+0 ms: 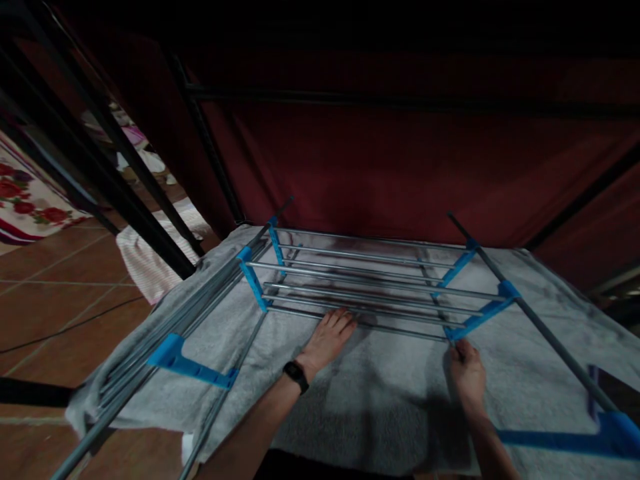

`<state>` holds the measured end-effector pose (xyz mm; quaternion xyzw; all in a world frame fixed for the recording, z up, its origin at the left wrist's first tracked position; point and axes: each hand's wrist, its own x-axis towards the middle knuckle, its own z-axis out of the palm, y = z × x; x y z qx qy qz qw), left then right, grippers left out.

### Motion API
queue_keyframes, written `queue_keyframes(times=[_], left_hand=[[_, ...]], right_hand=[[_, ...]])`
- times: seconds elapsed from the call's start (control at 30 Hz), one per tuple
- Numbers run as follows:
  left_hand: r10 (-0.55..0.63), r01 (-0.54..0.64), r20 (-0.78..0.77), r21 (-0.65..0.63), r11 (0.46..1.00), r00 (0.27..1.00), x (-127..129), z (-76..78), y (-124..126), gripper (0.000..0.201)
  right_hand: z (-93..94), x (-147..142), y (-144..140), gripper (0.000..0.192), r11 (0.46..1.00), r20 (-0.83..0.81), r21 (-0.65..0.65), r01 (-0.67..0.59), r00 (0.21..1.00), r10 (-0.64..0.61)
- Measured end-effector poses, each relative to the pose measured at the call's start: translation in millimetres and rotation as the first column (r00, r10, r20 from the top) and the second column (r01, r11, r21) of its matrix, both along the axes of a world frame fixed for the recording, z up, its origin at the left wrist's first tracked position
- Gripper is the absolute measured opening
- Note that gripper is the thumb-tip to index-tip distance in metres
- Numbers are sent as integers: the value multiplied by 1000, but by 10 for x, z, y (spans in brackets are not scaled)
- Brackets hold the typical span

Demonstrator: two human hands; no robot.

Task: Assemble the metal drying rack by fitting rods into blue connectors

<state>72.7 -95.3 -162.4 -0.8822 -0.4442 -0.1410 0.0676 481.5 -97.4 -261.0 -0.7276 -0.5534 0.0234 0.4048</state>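
A grey towel [390, 393] lies spread over a metal drying rack [365, 277] with blue plastic joints. My left hand [327, 340], with a black band on its wrist, rests flat on the towel, fingers apart, its tips at the nearest rack bar. My right hand [466, 373] lies on the towel just below a blue joint [477, 313], fingertips touching the end of that bar. Neither hand holds anything that I can see.
A dark red cloth wall [400, 160] on a black frame stands behind the rack. Black poles [100, 167] slant at the left. A white cloth [145, 263] lies on the brown tiled floor [55, 300], beside a floral rug [25, 200].
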Motion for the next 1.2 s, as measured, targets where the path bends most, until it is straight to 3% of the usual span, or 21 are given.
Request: queue_keyframes(times=[0.13,0.33,0.53,0.7,1.03,1.2], left_hand=[[52,-49,72,-50,998,996,45,-100,-48,39],[266,-240,187,-150,959,946,-26,-258,-83,42],[192,-175,143,-121,977,971,29,-281,82,44],[99,-74,127,-185,980,987,205,-310,364,39],[112,-85,101,-241,967,989,228,-311,481,37],[111,-91,74,-240,967,991,232,-278,482,38]], right_hand=[[11,-7,-15,58,1000,14,-29,-3,1000,3],[-27,22,12,55,999,9,-49,-7,1000,7],[155,-159,9,44,998,-61,-41,47,997,-50],[310,-263,112,32,991,11,-96,98,995,-97],[281,-290,146,26,982,73,-121,148,987,-140],[341,-316,151,26,963,115,-200,182,980,-161]])
